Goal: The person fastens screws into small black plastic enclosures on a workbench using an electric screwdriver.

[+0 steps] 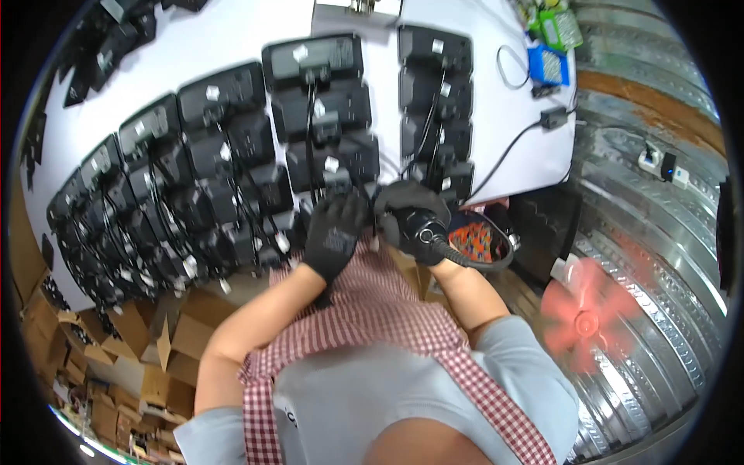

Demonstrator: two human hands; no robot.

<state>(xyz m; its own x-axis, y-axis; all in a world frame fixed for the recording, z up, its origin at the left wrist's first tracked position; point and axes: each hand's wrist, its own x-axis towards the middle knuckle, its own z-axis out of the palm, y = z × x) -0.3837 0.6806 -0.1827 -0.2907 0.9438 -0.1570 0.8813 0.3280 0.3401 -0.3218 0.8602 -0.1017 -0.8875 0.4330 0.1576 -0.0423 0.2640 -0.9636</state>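
"Ribbed metal wall (647,225) on the right. What stands beside it?"
"White bench (508,155), mostly covered with rows of black units (353,108)."
"And around it?"
"Open cartons (198,337) at lower left, a red fan (587,322) at lower right, near the wall."
"How are the hands?"
"Black-gloved, both at the bench's near edge. Left hand (337,232) reaches fingers-forward to the near end of a middle row; I can't tell whether it grips anything. Right hand (404,211) is wrapped around a dark tool (428,235)."
"Anything smaller?"
"Orange pieces (471,240) heaped just right of the right hand, and thin cables (310,116) running along the units."
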